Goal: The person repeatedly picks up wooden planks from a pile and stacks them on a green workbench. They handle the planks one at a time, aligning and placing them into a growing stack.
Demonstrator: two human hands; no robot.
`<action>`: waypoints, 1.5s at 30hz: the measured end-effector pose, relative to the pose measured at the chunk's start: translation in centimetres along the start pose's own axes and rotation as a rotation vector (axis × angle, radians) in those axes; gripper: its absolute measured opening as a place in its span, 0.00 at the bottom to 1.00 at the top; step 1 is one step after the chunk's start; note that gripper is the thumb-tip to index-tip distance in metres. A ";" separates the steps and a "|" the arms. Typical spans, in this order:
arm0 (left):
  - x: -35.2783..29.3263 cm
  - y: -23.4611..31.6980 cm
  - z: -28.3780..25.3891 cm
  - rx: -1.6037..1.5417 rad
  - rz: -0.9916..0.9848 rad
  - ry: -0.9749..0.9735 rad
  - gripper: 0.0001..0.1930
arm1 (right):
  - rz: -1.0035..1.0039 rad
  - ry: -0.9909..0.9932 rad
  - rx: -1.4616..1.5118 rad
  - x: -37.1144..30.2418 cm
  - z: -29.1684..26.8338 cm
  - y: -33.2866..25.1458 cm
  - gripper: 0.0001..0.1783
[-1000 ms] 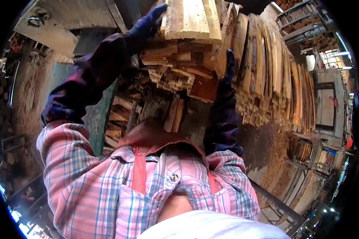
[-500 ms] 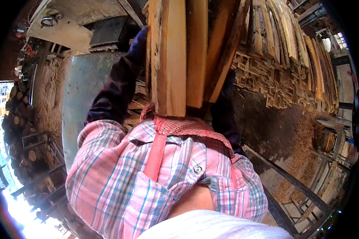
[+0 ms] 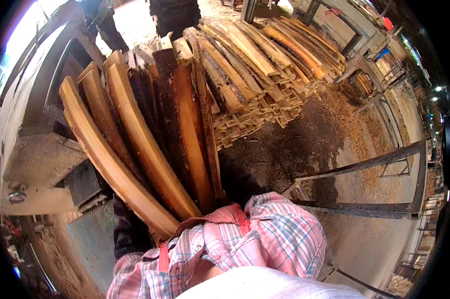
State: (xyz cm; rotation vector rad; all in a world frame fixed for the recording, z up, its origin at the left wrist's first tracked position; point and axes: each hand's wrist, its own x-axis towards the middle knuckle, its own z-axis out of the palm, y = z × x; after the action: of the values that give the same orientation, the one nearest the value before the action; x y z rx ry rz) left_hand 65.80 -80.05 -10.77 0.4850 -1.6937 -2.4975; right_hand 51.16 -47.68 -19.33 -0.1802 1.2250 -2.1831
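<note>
Several long wooden boards (image 3: 145, 134), some with bark edges, lie in my arms, their near ends against the front of my body. They fan out ahead and to the left. My left arm in a dark sleeve (image 3: 127, 231) runs along the left side of the load; the hand itself is hidden by the boards. On the other side, my right arm, also in a dark sleeve (image 3: 240, 182), reaches under the load, its hand out of sight too. Both arms bear the boards, though no fingers show.
A large stack of sawn boards (image 3: 265, 65) lies ahead. Close on the left is a pale machine table (image 3: 43, 164) with a dark block (image 3: 84, 183). A dark metal frame (image 3: 359, 207) juts in from the right, above a floor (image 3: 369, 132) strewn with sawdust. A person's legs (image 3: 111, 32) show far left.
My view has swung, bringing the stack of boards from the right to straight ahead. The boards in my arms now point to the left, and my left hand has gone out of sight.
</note>
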 end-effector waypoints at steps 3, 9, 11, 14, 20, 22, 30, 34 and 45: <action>-0.4 0.4 -1.4 -0.002 0.022 0.009 0.30 | 0.002 0.013 -0.023 -0.1 1.0 0.4 0.32; 0.7 2.9 0.3 0.058 0.088 0.028 0.32 | -0.009 -0.014 -0.001 0.6 1.4 -1.9 0.35; 1.3 4.5 2.5 0.086 0.115 0.026 0.33 | -0.039 -0.034 0.034 1.1 1.0 -4.3 0.36; 3.0 6.8 8.0 0.111 0.160 -0.008 0.35 | -0.083 -0.058 0.059 1.5 -0.6 -9.3 0.37; 5.1 14.0 24.9 0.203 0.321 -0.134 0.37 | -0.217 -0.158 -0.047 1.8 -5.4 -24.4 0.40; 6.7 14.4 32.9 0.218 0.357 -0.205 0.38 | -0.291 -0.170 -0.130 1.4 -9.3 -31.0 0.41; 17.2 10.7 61.6 0.156 0.310 -0.448 0.42 | -0.605 0.071 -0.921 -0.5 -27.1 -58.9 0.45; 29.7 1.4 70.8 0.086 0.217 -0.431 0.44 | -0.407 0.358 -1.622 0.7 -35.8 -64.7 0.46; 30.4 -9.8 79.8 1.258 0.460 -0.285 0.49 | -0.620 0.146 -1.608 6.5 -47.3 -76.3 0.44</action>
State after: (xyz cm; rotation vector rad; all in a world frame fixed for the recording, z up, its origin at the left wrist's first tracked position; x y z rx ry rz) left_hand 13.71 -12.72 0.70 -0.2382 -2.8850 -0.9874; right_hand -7.40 11.56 14.84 -1.1350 2.9849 -0.9999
